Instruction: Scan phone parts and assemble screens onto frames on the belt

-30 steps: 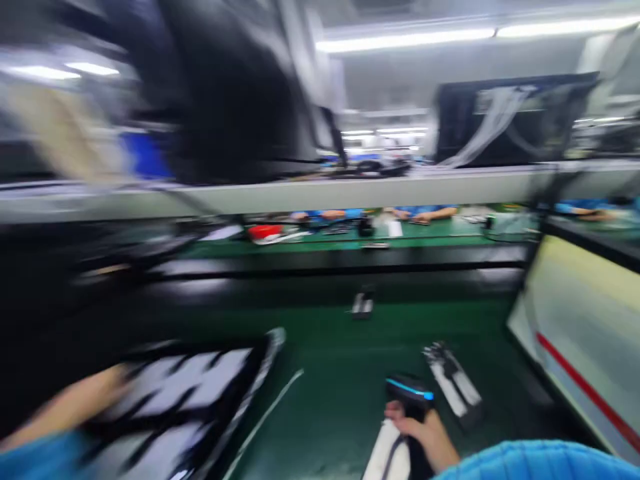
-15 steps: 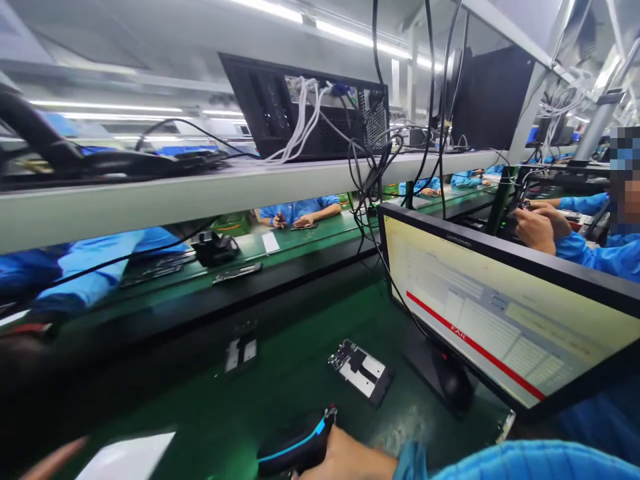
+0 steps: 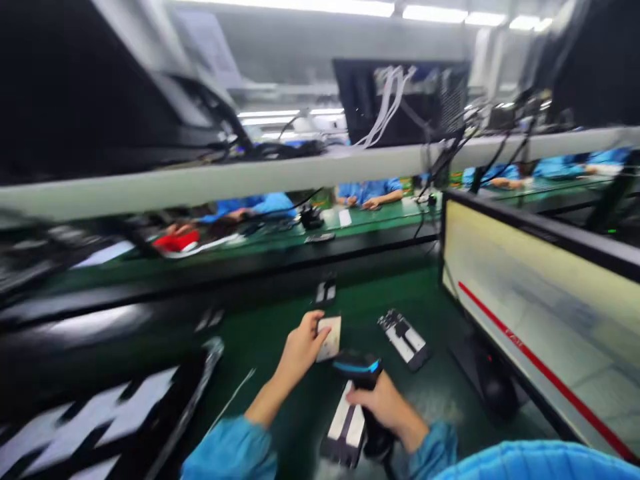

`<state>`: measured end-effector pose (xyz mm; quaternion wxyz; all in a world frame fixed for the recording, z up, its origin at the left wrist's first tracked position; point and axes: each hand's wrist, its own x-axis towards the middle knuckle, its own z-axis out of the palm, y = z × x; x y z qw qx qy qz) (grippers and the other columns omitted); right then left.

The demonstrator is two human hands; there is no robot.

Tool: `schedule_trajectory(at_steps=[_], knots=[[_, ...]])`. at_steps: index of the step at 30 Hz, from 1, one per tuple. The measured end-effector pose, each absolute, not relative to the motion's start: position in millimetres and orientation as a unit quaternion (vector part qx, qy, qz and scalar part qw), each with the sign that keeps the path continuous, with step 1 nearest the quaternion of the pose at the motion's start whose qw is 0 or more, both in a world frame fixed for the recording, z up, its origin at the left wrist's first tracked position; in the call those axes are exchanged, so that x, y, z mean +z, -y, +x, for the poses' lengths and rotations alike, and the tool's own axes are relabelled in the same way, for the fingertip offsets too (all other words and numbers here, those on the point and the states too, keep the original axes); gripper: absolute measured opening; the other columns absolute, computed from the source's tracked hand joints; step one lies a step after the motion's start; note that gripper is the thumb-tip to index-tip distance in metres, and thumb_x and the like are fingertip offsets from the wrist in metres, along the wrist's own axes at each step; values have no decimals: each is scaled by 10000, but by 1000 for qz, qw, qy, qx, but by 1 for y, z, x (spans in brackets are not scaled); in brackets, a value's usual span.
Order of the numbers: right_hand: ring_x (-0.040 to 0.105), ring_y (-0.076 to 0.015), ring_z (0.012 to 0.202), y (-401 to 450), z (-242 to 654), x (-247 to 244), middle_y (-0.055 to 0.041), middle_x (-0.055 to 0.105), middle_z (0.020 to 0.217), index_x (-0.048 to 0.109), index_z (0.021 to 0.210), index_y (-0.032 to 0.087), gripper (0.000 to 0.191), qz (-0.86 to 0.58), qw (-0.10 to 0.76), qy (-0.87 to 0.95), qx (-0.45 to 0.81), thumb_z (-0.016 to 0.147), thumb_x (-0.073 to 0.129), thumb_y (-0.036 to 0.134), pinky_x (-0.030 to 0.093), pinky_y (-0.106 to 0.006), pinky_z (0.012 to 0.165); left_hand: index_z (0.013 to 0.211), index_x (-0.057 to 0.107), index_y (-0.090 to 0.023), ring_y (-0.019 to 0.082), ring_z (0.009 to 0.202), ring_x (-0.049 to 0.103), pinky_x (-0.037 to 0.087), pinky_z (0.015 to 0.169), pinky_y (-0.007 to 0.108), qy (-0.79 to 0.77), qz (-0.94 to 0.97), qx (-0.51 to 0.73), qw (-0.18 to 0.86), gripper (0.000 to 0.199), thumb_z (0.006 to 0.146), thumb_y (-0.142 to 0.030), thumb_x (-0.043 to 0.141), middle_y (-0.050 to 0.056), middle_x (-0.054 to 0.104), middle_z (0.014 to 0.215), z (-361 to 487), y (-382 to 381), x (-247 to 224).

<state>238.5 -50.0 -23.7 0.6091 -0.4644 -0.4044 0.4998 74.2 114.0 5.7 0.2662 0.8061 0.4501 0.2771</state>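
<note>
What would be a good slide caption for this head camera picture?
Left hand holds a small pale card before a handheld scanner gripped by the right hand.

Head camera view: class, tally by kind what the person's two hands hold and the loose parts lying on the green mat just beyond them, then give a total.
Handheld scanner, in right hand: 1
Small pale card, in left hand: 1
Flat parts on the mat: 3
Total: 5

Matt black plastic scanner [image 3: 361, 371] over a smooth green table mat [image 3: 280, 333].
</note>
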Motion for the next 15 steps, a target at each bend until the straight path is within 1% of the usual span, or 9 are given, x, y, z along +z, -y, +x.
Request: schedule_trajectory(at_steps=[2, 3, 4, 6, 8, 10, 12, 14, 15], knots=[[665, -229, 929, 56, 224, -38, -14, 729, 942, 698, 887, 177, 174, -443, 592, 385, 552, 779, 783, 283, 527, -438, 909, 1260, 515, -191, 261, 842, 715, 557, 797, 379, -456, 793, 271, 299, 524, 821, -473, 565, 74, 714, 987, 70, -110, 8], [667, -232, 935, 57, 224, -43, -1, 739, 912, 707, 858, 185, 178, -434, 593, 369, 569, 733, 806, 265, 503, -431, 942, 1286, 511, -186, 251, 839, 713, 562, 778, 371, -449, 781, 265, 343, 551, 821, -472, 583, 80, 712, 1019, 66, -107, 5], [667, -237, 958, 55, 228, -46, 4, 750, 913, 719, 859, 196, 195, -428, 599, 350, 579, 701, 816, 257, 478, -419, 977, 1295, 512, -182, 243, 837, 712, 566, 760, 364, -438, 766, 256, 395, 570, 814, -471, 609, 86, 710, 1047, 62, -101, 1], [666, -245, 1024, 50, 240, -49, -10, 767, 979, 741, 928, 209, 254, -421, 612, 309, 594, 693, 807, 278, 443, -399, 1028, 1263, 529, -158, 239, 832, 711, 572, 734, 358, -402, 725, 229, 510, 573, 788, -446, 671, 102, 711, 1066, 56, -81, -13], [676, -248, 1041, 45, 251, -51, -43, 771, 1029, 746, 1003, 197, 330, -417, 616, 277, 609, 702, 802, 319, 453, -404, 1036, 1211, 547, -147, 234, 824, 710, 574, 740, 359, -368, 685, 191, 599, 551, 763, -418, 718, 97, 721, 1023, 55, -57, -29], [688, -249, 1039, 42, 258, -52, -70, 771, 1054, 745, 1033, 184, 383, -416, 616, 256, 618, 692, 816, 344, 478, -406, 1022, 1188, 558, -152, 241, 846, 711, 579, 765, 375, -341, 655, 167, 654, 531, 761, -417, 729, 92, 723, 1006, 58, -36, -41], [692, -249, 1042, 40, 259, -53, -74, 769, 1070, 747, 1029, 183, 402, -423, 617, 244, 617, 676, 830, 358, 488, -399, 1016, 1161, 595, -170, 260, 938, 701, 577, 833, 401, -317, 668, 172, 651, 470, 782, -423, 712, 98, 709, 1056, 61, -24, -48], [698, -254, 1027, 39, 256, -54, -67, 773, 1054, 751, 1020, 184, 416, -433, 613, 239, 616, 657, 838, 367, 492, -401, 1011, 1123, 653, -212, 286, 1105, 647, 530, 973, 438, -308, 731, 196, 576, 376, 807, -414, 689, 100, 673, 1160, 59, -19, -51], [700, -259, 1026, 38, 254, -55, -65, 776, 1047, 754, 1015, 182, 416, -437, 608, 241, 618, 654, 837, 370, 493, -406, 1007, 1101, 680, -238, 301, 1210, 590, 476, 1056, 457, -308, 768, 205, 523, 336, 809, -406, 687, 97, 644, 1232, 55, -19, -53]])
